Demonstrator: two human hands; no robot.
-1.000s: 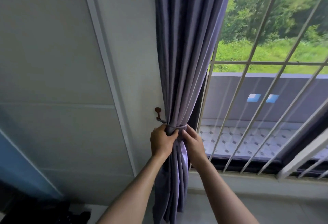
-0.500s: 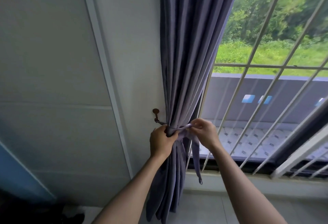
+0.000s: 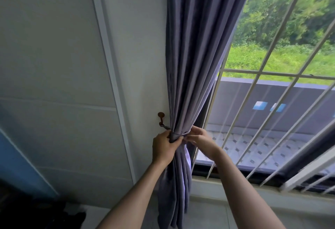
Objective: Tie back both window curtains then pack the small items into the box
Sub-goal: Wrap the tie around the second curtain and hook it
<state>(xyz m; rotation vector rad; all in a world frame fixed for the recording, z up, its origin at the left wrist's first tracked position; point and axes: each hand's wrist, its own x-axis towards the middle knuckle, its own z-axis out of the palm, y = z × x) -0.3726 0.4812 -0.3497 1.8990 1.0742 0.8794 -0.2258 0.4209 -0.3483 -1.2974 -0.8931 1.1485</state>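
Observation:
A grey-purple curtain (image 3: 192,51) hangs gathered at the left side of the window. A matching tie-back band (image 3: 178,134) circles the bunched fabric and runs left to a brown wall hook (image 3: 161,116). My left hand (image 3: 164,147) grips the gathered curtain just under the band. My right hand (image 3: 200,140) pinches the band's end on the right side of the bunch, close against the fabric. The band's loose end is hidden behind my fingers. The box and the small items are out of view.
White window bars (image 3: 253,91) cover the window (image 3: 290,120) to the right, with a sill (image 3: 235,192) below. A pale panelled wall (image 3: 63,83) fills the left. A dark object (image 3: 54,218) lies low at the bottom left.
My right hand had pulled the band's end out to the right, with a strip dangling; it has moved back in against the curtain. My left hand has kept its grip.

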